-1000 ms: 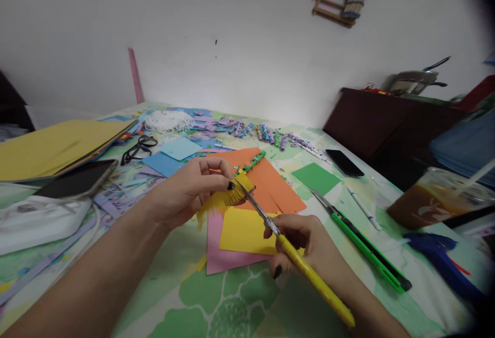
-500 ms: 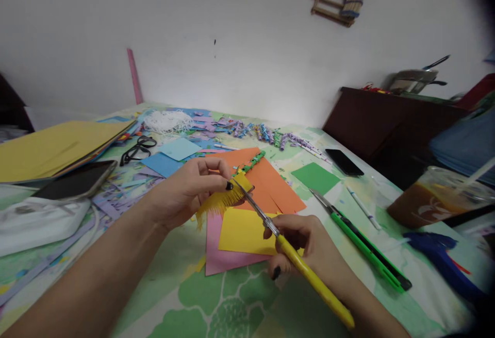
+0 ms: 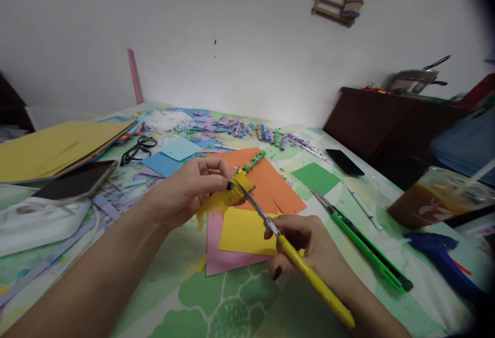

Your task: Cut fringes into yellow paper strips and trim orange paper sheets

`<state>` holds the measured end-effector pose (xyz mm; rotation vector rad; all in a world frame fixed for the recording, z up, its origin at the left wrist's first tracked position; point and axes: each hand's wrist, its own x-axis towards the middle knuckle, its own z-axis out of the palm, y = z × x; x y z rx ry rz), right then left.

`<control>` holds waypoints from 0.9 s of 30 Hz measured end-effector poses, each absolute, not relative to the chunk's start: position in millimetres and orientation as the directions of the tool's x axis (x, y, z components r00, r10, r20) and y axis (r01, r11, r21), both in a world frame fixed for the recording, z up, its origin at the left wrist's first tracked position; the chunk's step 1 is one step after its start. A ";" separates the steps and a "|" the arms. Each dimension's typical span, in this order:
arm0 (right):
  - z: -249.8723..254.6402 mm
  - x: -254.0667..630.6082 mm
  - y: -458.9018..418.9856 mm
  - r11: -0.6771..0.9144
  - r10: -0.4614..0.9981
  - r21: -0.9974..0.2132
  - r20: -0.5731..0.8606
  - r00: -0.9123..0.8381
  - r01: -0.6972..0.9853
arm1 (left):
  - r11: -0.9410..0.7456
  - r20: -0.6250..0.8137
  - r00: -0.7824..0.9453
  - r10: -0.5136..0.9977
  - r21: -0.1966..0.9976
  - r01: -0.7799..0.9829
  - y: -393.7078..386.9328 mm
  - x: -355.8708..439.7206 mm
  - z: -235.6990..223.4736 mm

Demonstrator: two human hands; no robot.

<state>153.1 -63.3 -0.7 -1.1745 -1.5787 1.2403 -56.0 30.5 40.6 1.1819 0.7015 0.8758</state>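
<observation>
While the yellow strip (image 3: pixel 219 202) is pinched over the orange sheet (image 3: pixel 280 188) by the left hand (image 3: pixel 181 193), scissors (image 3: pixel 314 280) are gripped by the right hand's (image 3: pixel 320 248) curled fingers; most fringe cut, blade end seemingly uncut.

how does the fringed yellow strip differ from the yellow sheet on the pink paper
The yellow strip is fringed along one edge; the yellow sheet shows no fringe. The yellow strip is held up in the left hand; the yellow sheet lies flat on the pink paper. Both look like yellow paper.
</observation>
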 end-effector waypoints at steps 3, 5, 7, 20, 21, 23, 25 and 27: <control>-0.5 153.3 -63.1 0.082 0.970 -0.973 0.029 -0.240 0.215 | 0.133 -0.012 0.495 0.869 0.969 -0.210 30.4 -55.8 40.5; -0.1 152.9 -62.7 0.085 0.970 -0.973 0.031 -0.242 0.213 | 0.132 -0.011 0.495 0.869 0.969 -0.211 29.9 -56.1 40.2; 0.3 152.5 -62.3 0.090 0.968 -0.976 0.040 -0.249 0.196 | 0.132 -0.008 0.499 0.867 0.968 -0.215 29.4 -56.6 40.1; -2.4 154.5 -63.4 0.132 0.968 -0.958 0.069 -0.241 0.255 | 0.137 -0.017 0.490 0.872 0.968 -0.210 29.2 -55.7 41.4; -2.5 154.4 -63.2 0.135 0.969 -0.955 0.071 -0.238 0.264 | 0.139 -0.018 0.491 0.871 0.968 -0.211 29.1 -56.0 41.4; -2.5 154.3 -62.7 0.141 0.967 -0.954 0.076 -0.242 0.265 | 0.138 -0.014 0.494 0.869 0.967 -0.216 29.1 -56.5 41.3; -2.3 154.5 -62.6 0.136 0.968 -0.953 0.069 -0.243 0.270 | 0.136 -0.009 0.496 0.869 0.966 -0.221 29.2 -56.5 41.4; -2.2 154.8 -62.8 0.129 0.970 -0.951 0.061 -0.237 0.283 | 0.138 -0.009 0.500 0.866 0.965 -0.222 29.3 -56.3 41.6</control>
